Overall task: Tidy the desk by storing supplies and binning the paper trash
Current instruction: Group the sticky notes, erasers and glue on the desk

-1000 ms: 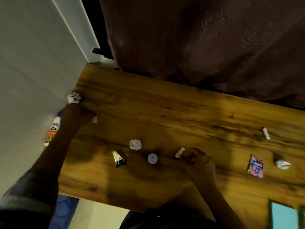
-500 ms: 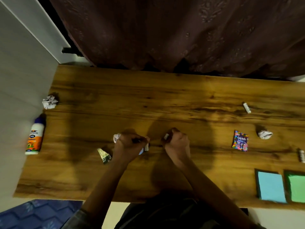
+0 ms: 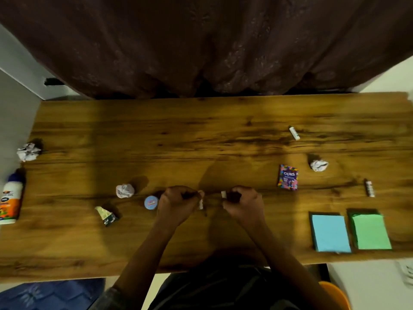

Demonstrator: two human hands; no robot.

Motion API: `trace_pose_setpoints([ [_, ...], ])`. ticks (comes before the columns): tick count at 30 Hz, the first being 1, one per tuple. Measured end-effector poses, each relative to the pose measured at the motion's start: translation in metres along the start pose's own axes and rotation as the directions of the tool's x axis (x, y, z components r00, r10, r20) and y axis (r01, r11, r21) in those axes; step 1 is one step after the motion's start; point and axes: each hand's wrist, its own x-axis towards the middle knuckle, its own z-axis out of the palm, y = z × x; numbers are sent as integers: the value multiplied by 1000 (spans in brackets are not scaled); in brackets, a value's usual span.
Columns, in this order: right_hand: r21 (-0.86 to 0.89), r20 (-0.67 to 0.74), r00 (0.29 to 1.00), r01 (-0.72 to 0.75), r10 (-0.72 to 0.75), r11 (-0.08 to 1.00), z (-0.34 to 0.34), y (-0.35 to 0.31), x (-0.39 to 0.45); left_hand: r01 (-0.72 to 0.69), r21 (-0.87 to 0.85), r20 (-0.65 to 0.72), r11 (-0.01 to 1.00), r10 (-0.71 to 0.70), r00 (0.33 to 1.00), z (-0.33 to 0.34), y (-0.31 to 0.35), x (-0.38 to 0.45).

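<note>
Both grips sit side by side at the near middle of the bench (image 3: 201,135). The left hand (image 3: 178,203) is clenched round a small white piece (image 3: 200,203) that shows at its inner edge, and the right hand (image 3: 242,203) is clenched round another white bit (image 3: 223,194) peeping above its knuckles; what either piece is I cannot tell. Just left of the left grip, nearly touching it, lies the round blue tin (image 3: 151,202), so that hand is plainly the nearer for it. A little further left lie a crumpled paper ball (image 3: 125,190) and a torn wrapper (image 3: 106,215). On the right grip's side, well apart, lie the colourful packet (image 3: 288,177) and a second paper ball (image 3: 319,165). Beyond those lies a white stick (image 3: 294,133), its long axis slanting away. Farthest left, at the bench edge, are a third paper ball (image 3: 28,151) and the glue bottle (image 3: 10,199).
</note>
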Motion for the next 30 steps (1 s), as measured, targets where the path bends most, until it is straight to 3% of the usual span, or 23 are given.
trace_pose_setpoints([
  [4, 56, -22, 997, 72, -71, 996, -46, 38, -4, 6, -14, 49, 1000, -5, 999, 49, 25, -8],
  [20, 116, -64, 998, 12, -5, 993, -194, 179, 16, -40, -19, 105, 999, 42, 994, 257, 114, -36],
  [23, 107, -75, 997, -11, 19, 994, -213, 195, 22, -69, -34, 55, 997, 71, 996, 285, 128, -35],
  [30, 138, -117, 990, -62, 78, 989, -232, 218, 40, -108, 121, -37, 987, 113, 993, 326, 162, -34],
])
